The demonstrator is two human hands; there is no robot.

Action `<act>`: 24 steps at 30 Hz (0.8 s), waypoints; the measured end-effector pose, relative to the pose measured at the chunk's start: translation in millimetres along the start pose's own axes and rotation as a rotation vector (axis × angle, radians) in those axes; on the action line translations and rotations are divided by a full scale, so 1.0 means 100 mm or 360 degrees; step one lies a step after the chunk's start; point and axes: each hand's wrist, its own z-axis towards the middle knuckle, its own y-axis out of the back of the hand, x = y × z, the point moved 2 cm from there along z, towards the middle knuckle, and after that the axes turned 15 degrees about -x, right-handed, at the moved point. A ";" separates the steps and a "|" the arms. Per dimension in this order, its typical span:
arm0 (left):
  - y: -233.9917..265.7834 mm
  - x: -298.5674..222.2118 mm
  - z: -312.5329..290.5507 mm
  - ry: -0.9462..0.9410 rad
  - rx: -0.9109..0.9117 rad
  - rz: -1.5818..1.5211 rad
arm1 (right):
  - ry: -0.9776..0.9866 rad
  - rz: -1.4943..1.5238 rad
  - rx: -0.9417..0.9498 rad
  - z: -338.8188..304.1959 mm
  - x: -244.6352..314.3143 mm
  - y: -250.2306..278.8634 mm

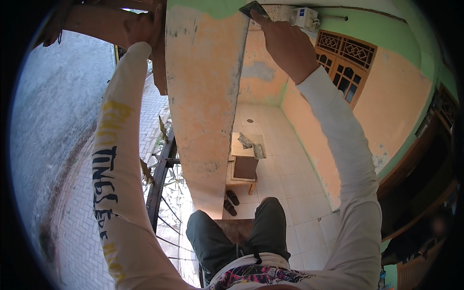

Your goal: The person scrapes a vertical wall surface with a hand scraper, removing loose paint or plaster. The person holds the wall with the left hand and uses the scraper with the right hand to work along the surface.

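Observation:
My right hand [290,48] is raised high and closed around a dark, flat scraper [254,8], its index finger stretched toward the blade. The blade lies at the upper right edge of a peach-painted pillar [203,96] with a green band on top and worn, stained patches. At the upper left, my left hand [139,28] is closed on a brown wooden beam [92,20] beside the pillar. Its fingertips are in shadow and partly hidden.
Below stands a small wooden table [241,182] with a box and grey-stained pieces on it. Dark sandals [231,203] lie on the tiles. A spiked metal fence [157,188] runs at left. A white meter box [304,18] hangs near a wooden window [345,63]. Another person [425,237] is at lower right.

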 end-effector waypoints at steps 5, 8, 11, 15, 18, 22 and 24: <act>0.13 -0.11 0.02 0.0022 0.0242 0.0018 | 0.0062 -0.0045 0.0011 0.02 -0.03 0.04; 0.06 -0.07 0.02 -0.0001 0.0050 0.0052 | 0.0081 -0.0067 -0.0010 0.06 -0.02 0.05; 0.13 -0.06 -0.02 0.0013 0.0044 -0.0049 | 0.0054 -0.0038 0.0046 0.06 -0.01 0.03; -0.04 0.02 -0.05 -0.0144 -0.0102 0.0048 | 0.0051 -0.0025 -0.0061 0.23 -0.08 -0.09; -0.07 -0.02 -0.01 -0.0280 -0.0170 0.0091 | 0.0091 0.0002 -0.0175 0.33 -0.09 -0.08; 0.12 -0.02 -0.04 -0.0012 0.0077 -0.0013 | -0.0008 -0.0015 0.0084 -0.05 0.23 0.03; 0.13 -0.11 -0.06 0.0019 0.0045 -0.0070 | -0.0020 -0.0016 0.0119 -0.10 0.21 0.01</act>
